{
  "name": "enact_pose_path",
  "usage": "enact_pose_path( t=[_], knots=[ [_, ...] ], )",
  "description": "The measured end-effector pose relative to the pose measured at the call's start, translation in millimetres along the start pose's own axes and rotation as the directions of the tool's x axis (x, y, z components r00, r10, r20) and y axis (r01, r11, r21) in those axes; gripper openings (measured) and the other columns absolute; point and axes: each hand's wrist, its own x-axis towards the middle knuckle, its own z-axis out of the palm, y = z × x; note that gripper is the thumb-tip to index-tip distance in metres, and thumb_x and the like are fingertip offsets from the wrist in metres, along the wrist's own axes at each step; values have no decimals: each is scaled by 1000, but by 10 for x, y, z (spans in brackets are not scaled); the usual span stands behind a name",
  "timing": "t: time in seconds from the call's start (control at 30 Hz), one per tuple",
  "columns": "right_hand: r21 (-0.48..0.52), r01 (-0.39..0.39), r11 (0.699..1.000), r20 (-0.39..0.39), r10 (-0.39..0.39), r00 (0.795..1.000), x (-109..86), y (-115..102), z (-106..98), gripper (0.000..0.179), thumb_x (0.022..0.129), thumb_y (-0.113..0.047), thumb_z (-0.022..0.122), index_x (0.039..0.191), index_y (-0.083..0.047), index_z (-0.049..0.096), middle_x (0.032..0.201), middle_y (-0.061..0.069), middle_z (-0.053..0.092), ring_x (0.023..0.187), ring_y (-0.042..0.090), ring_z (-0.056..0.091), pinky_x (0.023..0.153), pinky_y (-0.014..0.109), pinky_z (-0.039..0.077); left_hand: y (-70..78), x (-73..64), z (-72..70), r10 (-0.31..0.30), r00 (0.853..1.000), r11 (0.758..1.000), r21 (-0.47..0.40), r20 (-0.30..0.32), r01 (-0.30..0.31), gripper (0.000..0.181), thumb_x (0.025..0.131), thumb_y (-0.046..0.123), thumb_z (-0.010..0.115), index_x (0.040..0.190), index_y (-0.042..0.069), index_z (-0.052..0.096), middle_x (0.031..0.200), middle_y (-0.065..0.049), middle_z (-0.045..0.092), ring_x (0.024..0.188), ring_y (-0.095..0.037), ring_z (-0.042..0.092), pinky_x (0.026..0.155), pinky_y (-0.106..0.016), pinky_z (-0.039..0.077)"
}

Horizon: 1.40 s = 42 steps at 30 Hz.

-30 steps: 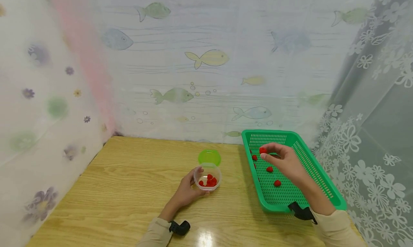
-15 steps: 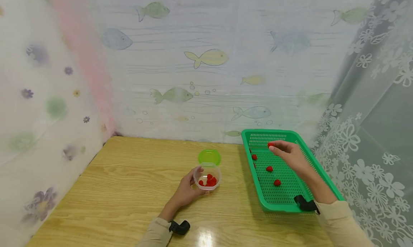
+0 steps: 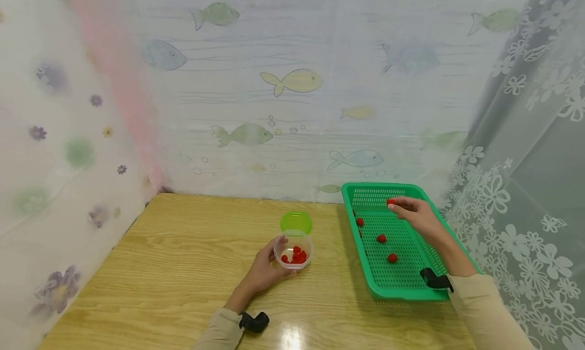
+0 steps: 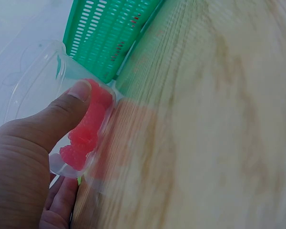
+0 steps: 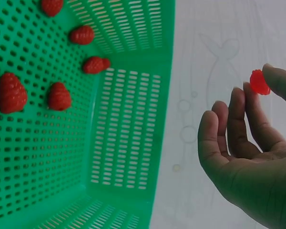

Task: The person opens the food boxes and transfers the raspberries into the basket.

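Note:
My left hand [image 3: 267,271] grips a clear plastic tub [image 3: 294,234] from its left side, thumb [image 4: 62,112] in front and fingers behind. Several red raspberries [image 4: 88,126] lie in the bottom of the tub. Over the back of the green basket [image 3: 372,286], my right hand [image 3: 420,219] pinches one raspberry [image 5: 260,82] between thumb and index finger, the other fingers loosely bent. Below it, more raspberries [image 5: 12,93] are scattered on the basket floor, several toward its left side.
A lime-green round lid [image 3: 296,222] lies on the wooden table [image 3: 196,248] just behind the tub. The basket stands at the table's right side, by a lace-patterned curtain [image 3: 525,213]. A fish-print sheet [image 3: 292,111] hangs along the back edge.
My right hand, pinching the raspberry, has moved right and slightly back over the basket. My left hand and the tub have stayed in place.

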Motion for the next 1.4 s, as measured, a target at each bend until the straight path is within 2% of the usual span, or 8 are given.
enact_pose_path(
  t=[0.23,0.4,0.5,0.67,0.9,1.07,1.2,1.4],
  knots=[
    [3,-27,1000,2,27,1000,82,110,-32,51,105,-27,58,140,9,52,132,13,60,100,-5,60,89,18,53,-4,5,16,6,1000,1000,-3,4,-6,93,78,11,90,156,9,38,151,-13,50,143,-31,46,118,-48,36],
    [1,-51,999,-2,51,999,126,179,-49,53,105,-29,60,140,10,51,133,14,58,101,-6,59,91,18,53,-16,12,23,23,1000,1000,-1,2,-23,92,78,12,90,155,9,40,151,-14,51,142,-32,47,117,-49,38],
    [-7,-55,998,-3,55,998,151,211,-57,53,104,-28,60,140,10,51,133,15,58,100,-9,58,95,24,55,-23,17,25,31,1000,1000,-6,-3,-31,91,78,11,90,155,9,41,150,-15,52,141,-32,48,116,-50,39],
    [-7,-47,999,14,47,999,169,240,-56,51,105,-25,59,141,10,51,140,26,53,102,-10,56,102,38,54,-26,15,24,28,1000,1000,-3,-13,-28,91,77,11,90,154,8,42,149,-15,52,141,-33,48,115,-51,40],
    [2,-25,1000,24,25,999,164,242,-42,52,106,-24,58,142,11,48,145,31,48,103,-11,55,94,21,53,-22,14,11,36,999,999,8,-8,-35,91,78,12,90,155,8,40,150,-15,52,141,-33,48,115,-50,40],
    [9,-35,999,35,35,999,125,212,-38,53,106,-27,57,143,10,48,144,31,48,105,-7,57,94,19,53,-37,21,8,50,999,999,7,1,-50,91,80,13,89,156,7,39,150,-17,51,141,-33,48,115,-52,39],
    [24,-15,1000,38,14,999,48,113,-9,53,107,-27,56,144,9,49,140,23,53,107,-6,57,95,19,52,-35,18,7,45,999,999,11,3,-45,92,79,13,89,156,7,38,150,-17,51,141,-33,48,115,-51,39],
    [18,55,998,32,-56,998,-150,-208,147,43,106,-27,56,137,3,58,125,-7,62,110,-6,57,95,19,52,-21,14,2,23,1000,1000,7,-2,-23,93,78,12,90,155,8,39,151,-15,51,142,-32,47,116,-49,39]
  ],
)
